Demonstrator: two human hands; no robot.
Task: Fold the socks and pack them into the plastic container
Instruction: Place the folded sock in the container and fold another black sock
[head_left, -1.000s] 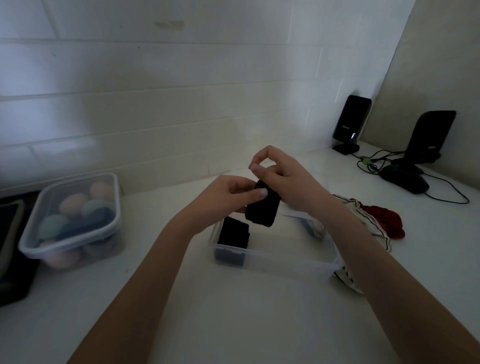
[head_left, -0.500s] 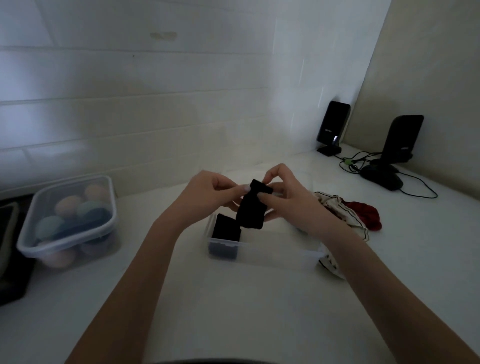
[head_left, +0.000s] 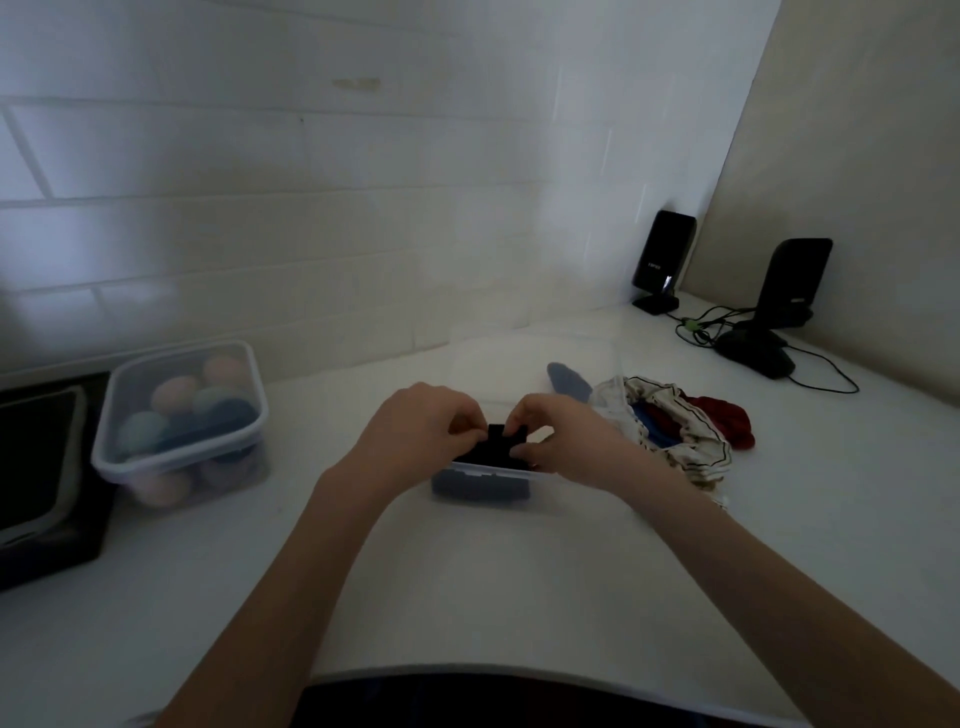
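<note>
Over the plastic container (head_left: 550, 496), both hands: left hand (head_left: 415, 434), right hand (head_left: 558, 441), fingertips pinching black sock (head_left: 498, 441).

A white tiled wall (head_left: 311, 208) rises behind the white counter (head_left: 467, 597). A beige panel (head_left: 857, 156) closes the right side. Light is dim.

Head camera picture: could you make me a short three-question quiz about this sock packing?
1. True or false: both hands grip the black sock over the open container.
2. The closed tub on the left holds: A) rolled socks B) cables C) cups
3. Fill in: the red sock lies to the ____ of the open container.

Key: 1 true; 2 A; 3 right
</note>
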